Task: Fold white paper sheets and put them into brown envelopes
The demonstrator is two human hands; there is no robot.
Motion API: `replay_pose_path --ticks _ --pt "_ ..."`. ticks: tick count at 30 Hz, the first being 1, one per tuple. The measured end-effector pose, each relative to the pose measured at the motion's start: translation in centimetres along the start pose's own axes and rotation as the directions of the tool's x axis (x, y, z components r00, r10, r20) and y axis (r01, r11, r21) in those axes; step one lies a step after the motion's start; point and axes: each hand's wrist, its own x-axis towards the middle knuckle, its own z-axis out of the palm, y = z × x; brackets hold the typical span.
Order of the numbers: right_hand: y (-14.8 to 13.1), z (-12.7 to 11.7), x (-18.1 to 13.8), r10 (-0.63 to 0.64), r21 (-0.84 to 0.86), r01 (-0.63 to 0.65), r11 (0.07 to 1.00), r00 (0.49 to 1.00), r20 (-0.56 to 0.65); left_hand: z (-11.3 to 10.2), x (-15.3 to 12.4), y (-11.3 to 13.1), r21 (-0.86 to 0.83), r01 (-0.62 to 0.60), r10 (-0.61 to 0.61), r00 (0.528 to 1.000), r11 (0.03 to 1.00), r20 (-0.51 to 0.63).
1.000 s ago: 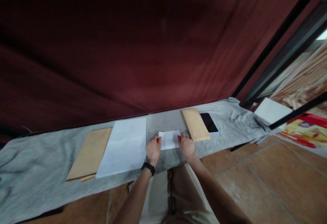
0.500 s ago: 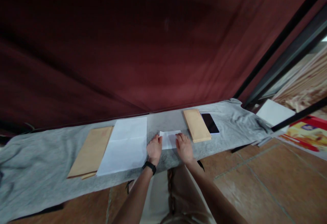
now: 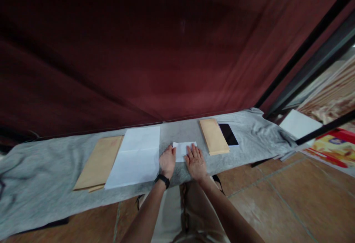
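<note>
The right hand (image 3: 196,166), fingers spread, lies flat on the small white paper (image 3: 180,150), whose left edge the left hand (image 3: 167,161) apparently pinches: a smoothing step, I judge, calling next for even pressure, the brown envelopes (image 3: 214,136) lying right of the paper.

A small white paper (image 3: 180,150) — oblong, nearly flat — lies crosswise on the grey cloth (image 3: 249,134).

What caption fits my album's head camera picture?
Two bare hands touch a small white paper rectangle on grey cloth, between a big white paper sheet and a tan paper stack.
</note>
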Motion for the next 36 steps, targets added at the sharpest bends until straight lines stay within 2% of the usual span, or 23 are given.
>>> replay_pose_path --ticks 5,8,10,12,14,16,23,32,36 --pt "0.0 0.2 -0.1 -0.003 -0.008 0.003 1.000 0.999 -0.034 -0.2 -0.2 0.2 -0.053 0.040 -0.040 0.999 0.998 0.003" --pt "-0.1 0.2 0.0 0.003 -0.003 -0.003 1.000 0.999 -0.036 -0.3 -0.8 0.4 -0.045 0.008 -0.011 0.998 0.999 -0.068" --pt "-0.2 0.1 0.0 0.005 -0.001 -0.005 1.000 1.000 -0.022 -0.2 -1.4 0.9 -0.013 -0.091 0.088 0.983 0.996 -0.161" --pt "-0.1 -0.1 0.0 -0.002 -0.002 0.002 1.000 1.000 0.008 0.4 -2.0 1.6 0.001 -0.245 0.240 0.948 0.970 -0.207" --pt "0.0 -0.2 -0.1 -0.021 -0.008 0.021 1.000 0.999 0.051 1.3 -2.5 2.3 -0.007 -0.382 0.374 0.908 0.924 -0.186" --pt "0.2 -0.2 -0.1 -0.031 -0.017 0.033 0.999 0.995 0.096 2.4 -2.8 2.9 -0.006 -0.439 0.434 0.890 0.899 -0.139" --pt "0.3 -0.7 0.2 -0.002 0.000 0.002 1.000 0.989 0.149 4.3 -2.4 2.8 0.025 -0.379 0.380 0.924 0.925 -0.051" --pt "1.3 -0.9 0.8 0.100 0.021 -0.102 0.995 0.991 0.092 4.4 -2.6 1.8 0.074 -0.304 0.311 0.945 0.950 -0.099" --pt "0.4 -0.9 1.7 0.118 0.061 -0.122 0.991 0.991 0.063 4.6 -2.6 1.5 0.073 -0.315 0.321 0.940 0.946 -0.113"
